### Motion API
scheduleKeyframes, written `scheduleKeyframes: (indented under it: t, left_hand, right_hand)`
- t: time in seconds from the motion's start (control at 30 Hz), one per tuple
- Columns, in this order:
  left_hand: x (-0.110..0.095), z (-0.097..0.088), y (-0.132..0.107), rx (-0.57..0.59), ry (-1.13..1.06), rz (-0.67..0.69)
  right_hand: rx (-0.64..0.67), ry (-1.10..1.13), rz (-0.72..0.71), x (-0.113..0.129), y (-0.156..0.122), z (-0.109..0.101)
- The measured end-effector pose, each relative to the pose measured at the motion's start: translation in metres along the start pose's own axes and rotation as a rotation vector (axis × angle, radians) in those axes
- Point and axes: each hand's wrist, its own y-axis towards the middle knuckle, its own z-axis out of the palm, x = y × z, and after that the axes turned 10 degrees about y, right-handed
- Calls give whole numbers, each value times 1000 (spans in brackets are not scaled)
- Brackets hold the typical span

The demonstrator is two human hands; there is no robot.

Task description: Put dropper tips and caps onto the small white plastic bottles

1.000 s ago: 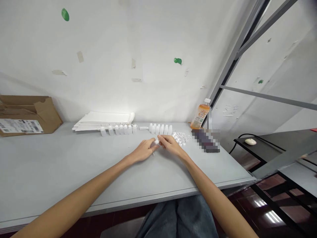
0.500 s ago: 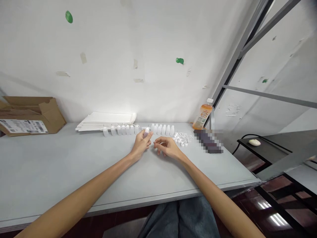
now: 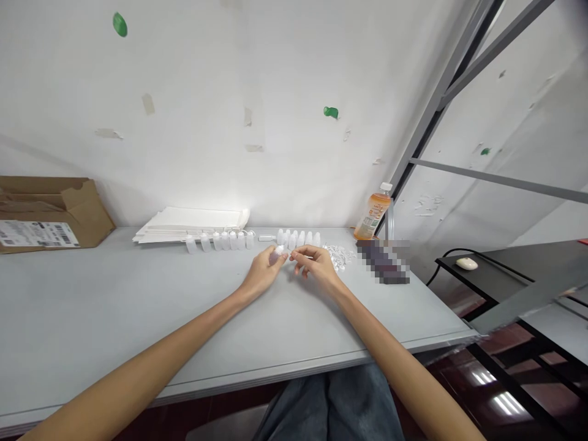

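Observation:
My left hand (image 3: pixel 261 272) is closed round a small translucent squeeze bottle (image 3: pixel 276 255), its white top pointing up. Just to the right, my right hand (image 3: pixel 316 263) pinches with thumb and forefinger close to that bottle; what its fingertips hold is too small to make out. Behind my left hand stands a row of squeeze bottles with tips fitted (image 3: pixel 217 241). Beyond my right hand is a group of open-necked bottles (image 3: pixel 302 238). A heap of small white caps and tips (image 3: pixel 340 257) lies to the right of my right hand.
A stack of white sheets (image 3: pixel 193 218) lies against the wall. An opened cardboard box (image 3: pixel 92 211) is at the left. At the right are an orange drink bottle (image 3: pixel 373 214) and a blurred-out dark object (image 3: pixel 383 262). The grey table's front edge (image 3: pixel 257 375) runs before my lap.
My right hand has risen slightly and its fingertips have come nearer the bottle. The bottle in my left hand has shifted slightly, and its thin tip no longer shows. The view has moved slightly.

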Motion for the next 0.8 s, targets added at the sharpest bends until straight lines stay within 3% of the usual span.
scheduleKeyframes:
  t: [0.13, 0.4, 0.8]
  left_hand:
    - [0, 0, -2, 51, 162, 65]
    - [-2, -1, -3, 146, 88, 60]
    - [0, 0, -2, 158, 97, 42]
  right_hand:
    - [-31, 31, -9, 2, 2, -3]
    - [-66, 26, -54, 5, 3, -5]
    - [-46, 45, -52, 2, 3, -3]
